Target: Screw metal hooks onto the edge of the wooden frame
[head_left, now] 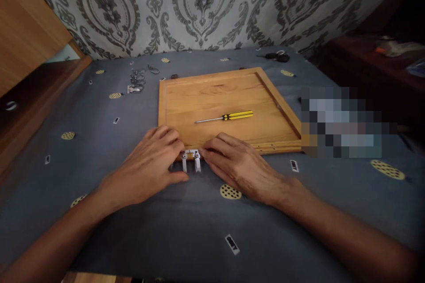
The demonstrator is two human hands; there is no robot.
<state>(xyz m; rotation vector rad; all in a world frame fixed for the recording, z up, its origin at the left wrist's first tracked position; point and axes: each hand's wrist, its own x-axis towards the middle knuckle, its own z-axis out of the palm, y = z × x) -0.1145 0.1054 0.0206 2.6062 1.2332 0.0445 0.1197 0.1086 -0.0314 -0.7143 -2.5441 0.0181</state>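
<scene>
A wooden framed panel (212,95) lies flat on the blue-grey patterned cloth. At its front edge, towards the left, sits a silver metal bracket (191,154) with two prongs pointing towards me. My left hand (151,163) curls over the panel's front left corner, fingertips beside the bracket's left end and thumb stretched below it. My right hand (235,161) has its bent fingers closed at the bracket's right end; its thumb is mostly hidden. A screwdriver (237,116) with a yellow and black handle rests on the panel, its tip pointing left.
Several metal fittings (136,80) lie in a group at the back left. Black-handled scissors (279,56) are near the back edge. A wooden cabinet (29,22) borders the left side, and a blurred-out patch (345,121) covers the right. A patterned curtain (202,4) hangs behind.
</scene>
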